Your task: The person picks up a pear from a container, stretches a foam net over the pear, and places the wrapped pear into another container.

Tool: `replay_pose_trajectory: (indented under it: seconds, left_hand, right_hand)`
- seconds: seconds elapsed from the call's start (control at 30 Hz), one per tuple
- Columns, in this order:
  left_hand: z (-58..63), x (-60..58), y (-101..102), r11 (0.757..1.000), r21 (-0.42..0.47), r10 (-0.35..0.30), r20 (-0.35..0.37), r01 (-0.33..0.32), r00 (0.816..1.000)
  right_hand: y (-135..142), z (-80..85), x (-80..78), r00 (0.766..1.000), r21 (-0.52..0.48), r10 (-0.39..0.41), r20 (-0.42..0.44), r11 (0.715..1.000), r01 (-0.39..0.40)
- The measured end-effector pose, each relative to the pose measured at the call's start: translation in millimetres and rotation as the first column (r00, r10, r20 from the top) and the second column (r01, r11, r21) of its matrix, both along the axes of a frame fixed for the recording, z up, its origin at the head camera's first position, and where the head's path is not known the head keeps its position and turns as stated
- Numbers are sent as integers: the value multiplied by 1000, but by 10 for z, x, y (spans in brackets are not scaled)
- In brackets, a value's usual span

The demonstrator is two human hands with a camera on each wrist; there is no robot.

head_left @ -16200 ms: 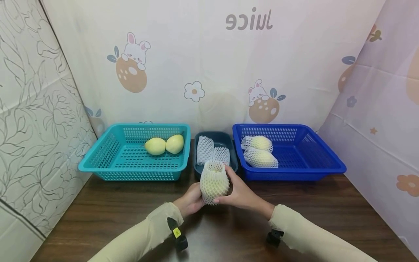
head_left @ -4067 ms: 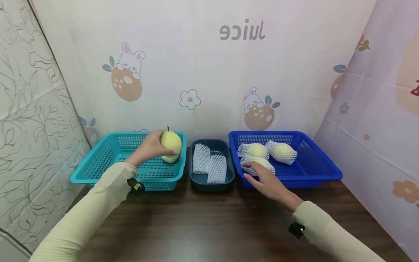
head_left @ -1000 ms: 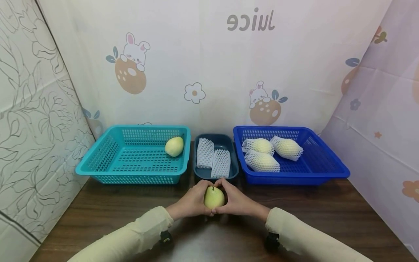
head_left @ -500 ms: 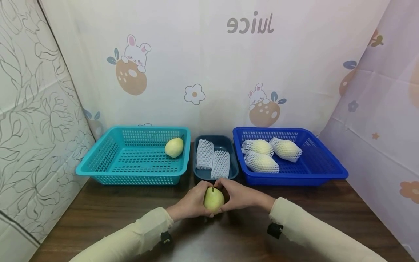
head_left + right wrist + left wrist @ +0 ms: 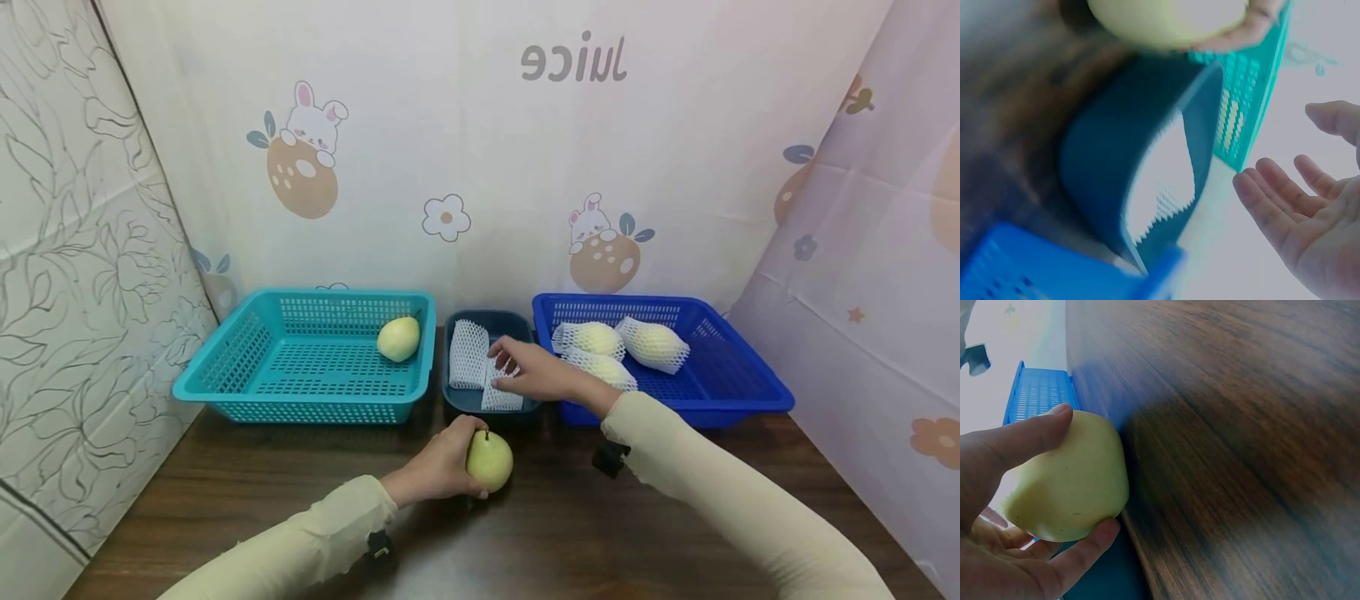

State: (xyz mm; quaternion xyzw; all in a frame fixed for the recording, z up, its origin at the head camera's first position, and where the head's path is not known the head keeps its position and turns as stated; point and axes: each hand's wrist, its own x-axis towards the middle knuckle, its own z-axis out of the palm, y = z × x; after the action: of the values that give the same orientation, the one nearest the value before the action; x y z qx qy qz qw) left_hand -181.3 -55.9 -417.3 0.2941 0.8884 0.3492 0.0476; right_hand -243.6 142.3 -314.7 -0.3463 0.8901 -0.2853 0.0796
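My left hand (image 5: 441, 464) holds a yellow-green pear (image 5: 491, 461), stem up, on the table. Thumb and fingers curl round the pear (image 5: 1075, 481) in the left wrist view. Above the small dark blue tray (image 5: 468, 406) is my right hand (image 5: 536, 369), its fingers loosely bent and holding nothing; the right wrist view shows the hand (image 5: 1310, 219) apart from the tray (image 5: 1104, 156). Two white foam net sleeves lie in the tray: one sleeve (image 5: 468, 354) at left, the other sleeve (image 5: 501, 397) partly hidden beneath my right hand.
At left, a teal basket (image 5: 300, 398) holds one bare pear (image 5: 399, 338). A blue basket (image 5: 720, 400) at right holds three netted pears, one of them a netted pear (image 5: 654, 344) at the back. A printed curtain (image 5: 502, 125) hangs behind the wooden table (image 5: 225, 492).
Half a second ago both hands were round the pear. My right hand has since left it and moved up over the tray; the left hand keeps its hold, nearly still.
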Motion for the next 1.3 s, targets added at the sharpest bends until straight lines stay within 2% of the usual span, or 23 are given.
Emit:
replay_pose_trajectory:
  seconds: [0.13, 0.27, 0.47, 0.63, 0.8, 1.03, 1.3]
  left_hand:
    - [-1, 2, 2, 1000, -1, 2, 9, -2, 1000]
    - [1, 6, 0, 1000, -1, 3, 10, -3, 1000]
    - [-2, 5, -3, 1000, 4, -4, 17, 4, 1000]
    - [-7, 1, -11, 1000, 1, -6, 17, 6, 1000]
    - [-15, 19, -13, 1000, 18, -10, 12, 9, 1000]
    - [-32, 65, -19, 1000, 27, -5, -3, 5, 1000]
    - [0, 78, 0, 1000, 25, -4, -29, 5, 1000]
  right_hand:
    - [-43, 107, -178, 998, 40, -60, -34, 997, 61]
    - [-87, 140, -378, 992, 100, -115, -45, 988, 119]
    - [-151, 94, -646, 973, 173, -229, 18, 960, 222]
    - [-221, 39, -801, 955, 229, -289, 63, 936, 268]
    - [-293, -34, -911, 942, 317, -325, 83, 905, 284]
    - [-410, -215, -993, 914, 462, -378, 145, 843, 275]
    - [-398, -349, -1039, 895, 546, -426, 133, 785, 293]
